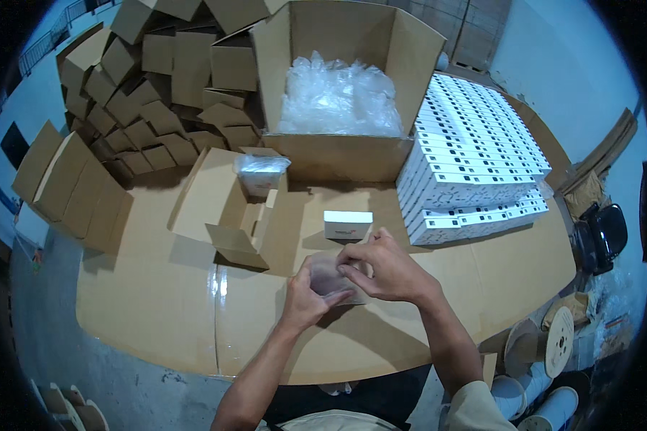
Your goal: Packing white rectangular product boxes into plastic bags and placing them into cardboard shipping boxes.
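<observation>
Near the front middle of the cardboard-covered table, my left hand (306,300) grips a small clear plastic bag (326,276) between thumb and fingers. My right hand (389,269) is closed in a pinch at the bag's right side, by its upper edge. Just beyond the hands stands a small white box (348,225) with faint print on its front. To the left sits an open brown carton (203,195), its flaps spread. A plastic-wrapped pack (262,167) rests in the carton's far end.
A large open carton (349,156) at the back holds a heap of clear plastic bags (341,99). White boxes (474,161) are stacked to the right. Many brown cartons (162,118) pile up at the back left, another carton (79,190) nearer. Spools (546,343) lie at lower right.
</observation>
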Demonstrator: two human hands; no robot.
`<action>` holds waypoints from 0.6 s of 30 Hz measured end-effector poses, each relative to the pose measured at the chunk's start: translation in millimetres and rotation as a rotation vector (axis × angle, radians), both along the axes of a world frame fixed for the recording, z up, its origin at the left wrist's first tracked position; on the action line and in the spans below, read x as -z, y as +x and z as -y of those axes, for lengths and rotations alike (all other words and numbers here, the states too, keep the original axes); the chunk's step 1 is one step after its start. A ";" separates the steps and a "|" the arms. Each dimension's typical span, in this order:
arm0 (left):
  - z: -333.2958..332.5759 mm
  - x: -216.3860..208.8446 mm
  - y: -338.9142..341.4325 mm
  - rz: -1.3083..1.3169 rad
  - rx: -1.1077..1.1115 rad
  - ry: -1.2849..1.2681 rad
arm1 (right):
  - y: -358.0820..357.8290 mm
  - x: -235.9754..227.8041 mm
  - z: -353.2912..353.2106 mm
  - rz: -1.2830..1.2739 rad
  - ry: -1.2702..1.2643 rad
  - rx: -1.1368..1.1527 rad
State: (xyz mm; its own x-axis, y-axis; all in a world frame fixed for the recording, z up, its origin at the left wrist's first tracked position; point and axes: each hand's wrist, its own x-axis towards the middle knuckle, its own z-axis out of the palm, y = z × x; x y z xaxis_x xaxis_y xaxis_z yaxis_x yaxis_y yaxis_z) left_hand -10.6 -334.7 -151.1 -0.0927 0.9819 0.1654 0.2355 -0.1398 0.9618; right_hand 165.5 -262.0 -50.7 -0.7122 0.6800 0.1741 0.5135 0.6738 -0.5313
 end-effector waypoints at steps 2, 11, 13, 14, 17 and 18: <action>1.0 -0.8 -2.7 -0.004 -0.018 -0.079 | 0.1 -3.0 -0.5 0.085 0.012 -0.071; -1.4 3.5 2.1 -0.038 -0.047 0.010 | -3.0 -11.0 -1.9 0.230 -0.043 -0.114; -0.4 1.8 1.7 -0.040 -0.048 -0.023 | -7.6 -16.6 -3.0 0.329 -0.062 -0.124; -0.6 0.4 2.1 -0.042 -0.046 -0.055 | -8.6 -18.5 -3.5 0.429 -0.080 -0.131; -0.7 -2.5 4.3 -0.025 -0.048 -0.062 | -5.0 -14.6 -5.4 0.334 -0.183 -0.130; -1.2 -2.5 4.7 -0.023 -0.043 -0.063 | -2.7 -9.7 -6.3 0.335 -0.185 -0.125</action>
